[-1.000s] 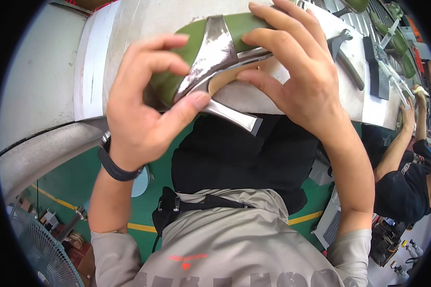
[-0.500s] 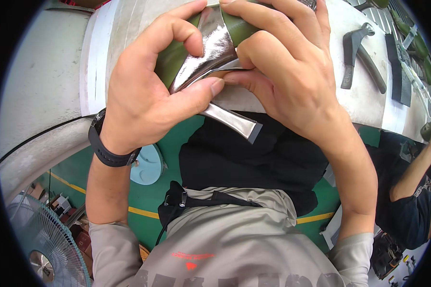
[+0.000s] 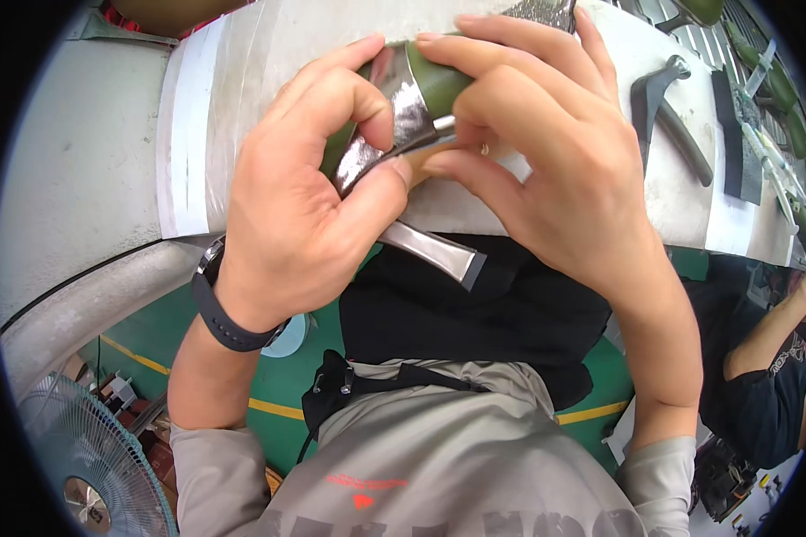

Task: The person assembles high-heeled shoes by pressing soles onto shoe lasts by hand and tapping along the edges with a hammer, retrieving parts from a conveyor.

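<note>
Between my two hands is a curved green part (image 3: 439, 82) with a shiny silver band (image 3: 405, 106) across it. My left hand (image 3: 300, 192) is closed round its left side, the bent forefinger and thumb pressing on the band. From under that thumb a silver strip (image 3: 432, 252) with a dark end sticks out toward me. The fingertips of my right hand (image 3: 564, 161) rest on the far side of the green part. Its thumb and bent forefinger are at a thin brownish strip (image 3: 434, 161) along the band's near edge; the exact pinch is partly hidden.
On the pale worktop (image 3: 242, 67), a dark two-armed metal tool (image 3: 655, 94) and a black strip (image 3: 736, 134) lie to the right. More green parts (image 3: 784, 103) are beyond them. Another person's arm (image 3: 766, 340) shows at the right edge. A fan (image 3: 90, 474) stands at lower left.
My hands and the green part sit slightly lower in the picture. My right thumb is a little farther from the left one, and more of the brownish strip shows between them.
</note>
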A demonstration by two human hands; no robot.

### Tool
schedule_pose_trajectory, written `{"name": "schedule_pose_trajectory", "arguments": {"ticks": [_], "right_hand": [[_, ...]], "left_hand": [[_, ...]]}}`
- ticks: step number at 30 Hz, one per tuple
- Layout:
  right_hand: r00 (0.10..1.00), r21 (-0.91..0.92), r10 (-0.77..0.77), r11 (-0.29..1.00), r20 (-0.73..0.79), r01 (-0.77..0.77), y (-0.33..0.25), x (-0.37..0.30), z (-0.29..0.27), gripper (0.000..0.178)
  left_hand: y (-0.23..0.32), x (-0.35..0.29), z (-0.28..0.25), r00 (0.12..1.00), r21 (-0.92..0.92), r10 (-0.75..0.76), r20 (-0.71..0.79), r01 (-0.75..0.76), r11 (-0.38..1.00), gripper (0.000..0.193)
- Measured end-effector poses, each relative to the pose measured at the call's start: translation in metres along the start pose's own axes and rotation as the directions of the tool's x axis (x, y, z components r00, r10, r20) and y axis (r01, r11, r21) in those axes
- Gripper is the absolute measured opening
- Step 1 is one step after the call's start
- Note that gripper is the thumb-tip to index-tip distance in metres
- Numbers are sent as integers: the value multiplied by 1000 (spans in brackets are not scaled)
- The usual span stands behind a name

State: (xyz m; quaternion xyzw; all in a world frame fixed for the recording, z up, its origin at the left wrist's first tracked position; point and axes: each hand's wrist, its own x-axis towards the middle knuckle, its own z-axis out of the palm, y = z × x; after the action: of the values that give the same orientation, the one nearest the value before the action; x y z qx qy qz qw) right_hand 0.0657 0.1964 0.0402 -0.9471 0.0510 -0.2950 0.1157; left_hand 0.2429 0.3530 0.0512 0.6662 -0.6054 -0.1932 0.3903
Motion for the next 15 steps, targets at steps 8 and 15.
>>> {"name": "schedule_pose_trajectory", "arguments": {"ticks": [8, 15], "right_hand": [[991, -136, -119, 985, -66, 109, 8, -4, 0, 31], [955, 59, 295, 953, 42, -297, -31, 26, -17, 27]], "left_hand": [[-2, 12, -7, 995, -57, -16, 94, 22, 998, 18], [4, 13, 8, 994, -37, -103, -37, 102, 994, 20]]}}
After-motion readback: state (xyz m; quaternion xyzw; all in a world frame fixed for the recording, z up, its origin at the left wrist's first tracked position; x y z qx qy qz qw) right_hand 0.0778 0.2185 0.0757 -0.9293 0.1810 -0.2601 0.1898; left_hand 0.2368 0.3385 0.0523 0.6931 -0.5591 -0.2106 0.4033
